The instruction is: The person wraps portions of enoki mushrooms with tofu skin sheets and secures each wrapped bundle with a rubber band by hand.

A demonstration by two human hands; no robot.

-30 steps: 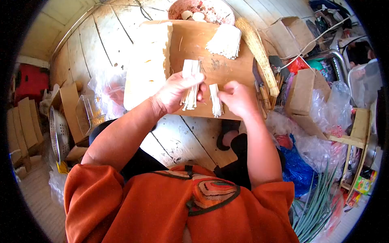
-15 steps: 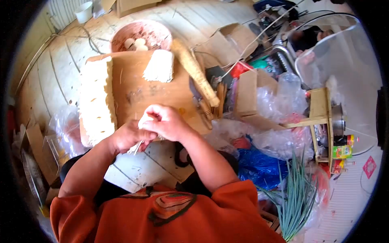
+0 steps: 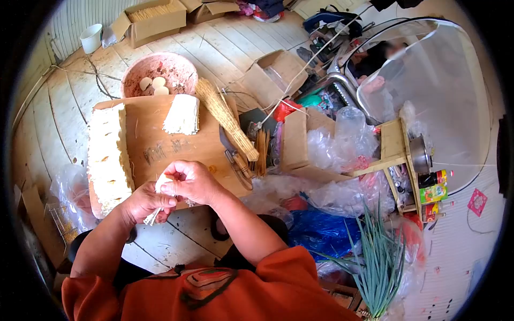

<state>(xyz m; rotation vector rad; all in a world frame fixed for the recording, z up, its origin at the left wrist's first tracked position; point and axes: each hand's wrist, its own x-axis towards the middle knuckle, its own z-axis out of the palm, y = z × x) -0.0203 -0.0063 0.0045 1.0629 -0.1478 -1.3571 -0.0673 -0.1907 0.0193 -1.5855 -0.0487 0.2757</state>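
Observation:
Over the near edge of a wooden board (image 3: 149, 140), my left hand (image 3: 145, 202) is closed around a small bundle of pale strips (image 3: 153, 216), whose loose ends stick out below its fingers. My right hand (image 3: 194, 183) pinches the upper part of the same bundle, thumb against fingers. A long stack of cream-coloured sheets (image 3: 110, 158) lies along the board's left side. Farther back on the board stands a thick bunch of white strips (image 3: 182, 115). A knife (image 3: 231, 152) with a wooden handle lies at the right edge.
A pink basin (image 3: 184, 67) with round pale pieces is behind the board. Beside it lies a long woven straw bundle (image 3: 225, 117) near thin sticks (image 3: 261, 152). Boxes, plastic bags (image 3: 342, 134), a wooden stool (image 3: 393, 144) and green onions (image 3: 377, 267) crowd the right. Another person (image 3: 369, 75) is partly visible behind netting.
The view has shifted, so the board and hands appear farther left and lower. Both hands keep hold of the strip bundle, with the right fingers slightly repositioned at its top.

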